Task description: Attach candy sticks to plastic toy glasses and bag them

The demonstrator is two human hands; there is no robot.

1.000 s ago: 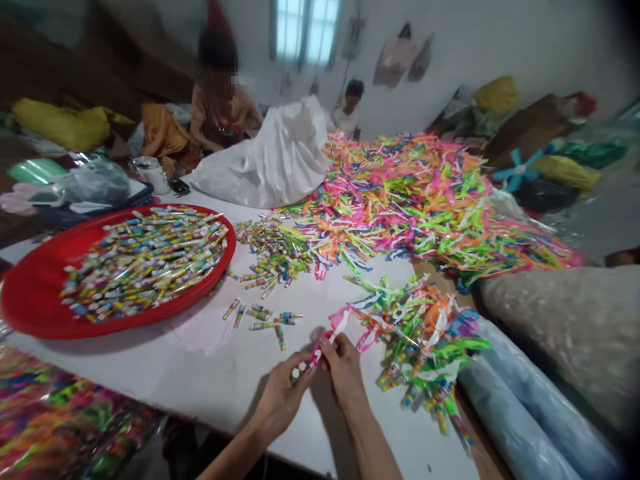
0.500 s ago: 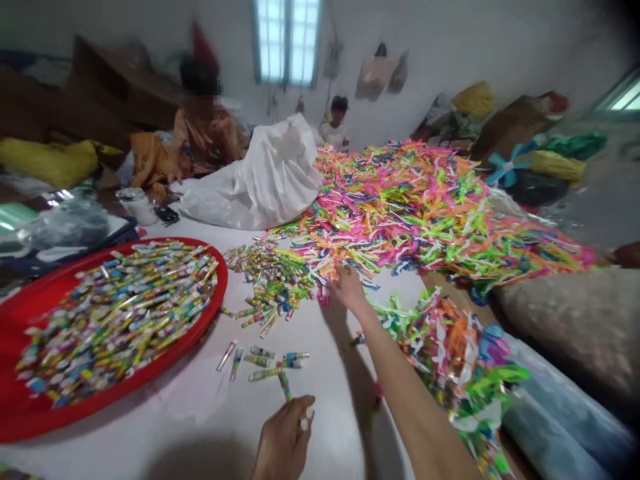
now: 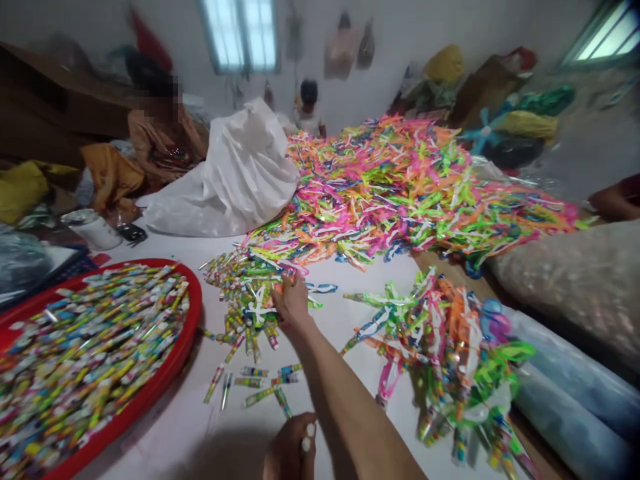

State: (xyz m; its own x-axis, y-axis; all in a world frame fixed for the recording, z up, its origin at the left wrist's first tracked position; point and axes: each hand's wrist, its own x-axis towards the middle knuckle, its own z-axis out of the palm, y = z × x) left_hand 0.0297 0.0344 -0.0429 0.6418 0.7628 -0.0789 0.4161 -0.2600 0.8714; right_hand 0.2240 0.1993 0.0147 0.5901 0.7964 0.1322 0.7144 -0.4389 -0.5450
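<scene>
My left hand (image 3: 291,448), low in the middle, is closed around small printed tubes, whose white round ends (image 3: 308,437) show by the thumb. My right hand (image 3: 293,301) reaches to the right edge of a loose heap of tubes (image 3: 227,283). Its fingers are curled together on bright plastic strips, largely hidden by the hand; a green and white strip (image 3: 259,307) shows to its left and a blue and white one (image 3: 324,289) to its right. Several loose tubes (image 3: 257,397) lie on the white table between my hands.
A red tray (image 3: 193,320) full of tubes stands left. Behind is a large pile of coloured strips (image 3: 390,180) beside a white sack (image 3: 235,180). Tubes with strips attached (image 3: 440,340) lie right, near plastic-wrapped bundles (image 3: 570,380). People (image 3: 165,143) sit beyond the table.
My right hand has moved left from the strip pile's edge to the tube heap, with strips now around its fingers. My left hand still holds the tubes. The camera view has shifted.
</scene>
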